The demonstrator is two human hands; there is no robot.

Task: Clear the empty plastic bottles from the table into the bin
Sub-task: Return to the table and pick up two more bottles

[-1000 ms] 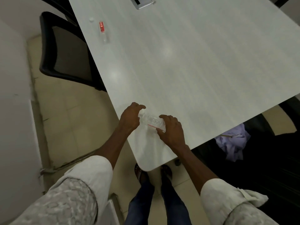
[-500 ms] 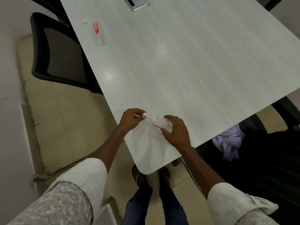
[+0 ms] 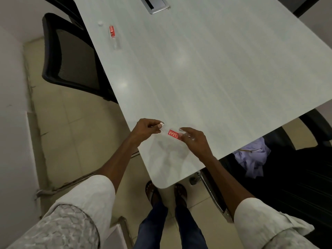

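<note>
A clear plastic bottle point(image 3: 173, 134) with a red label is held sideways just above the near corner of the pale table point(image 3: 215, 69). My right hand point(image 3: 195, 141) grips its body. My left hand point(image 3: 146, 129) pinches the white cap point(image 3: 161, 125) at its neck end. A second clear bottle point(image 3: 113, 37) with a red label lies flat at the table's far left, with a loose white cap point(image 3: 100, 23) beside it. No bin is recognisable in view.
A black mesh chair point(image 3: 71, 60) stands against the table's left edge. Another dark chair with purple cloth point(image 3: 251, 159) on it sits at the right. A metal cable hatch point(image 3: 154, 4) is set in the table's far end. My feet point(image 3: 167, 193) stand at the table corner.
The bottle has turned in my hands so the red label faces up. My left hand has shifted from covering the neck to pinching the white cap.
</note>
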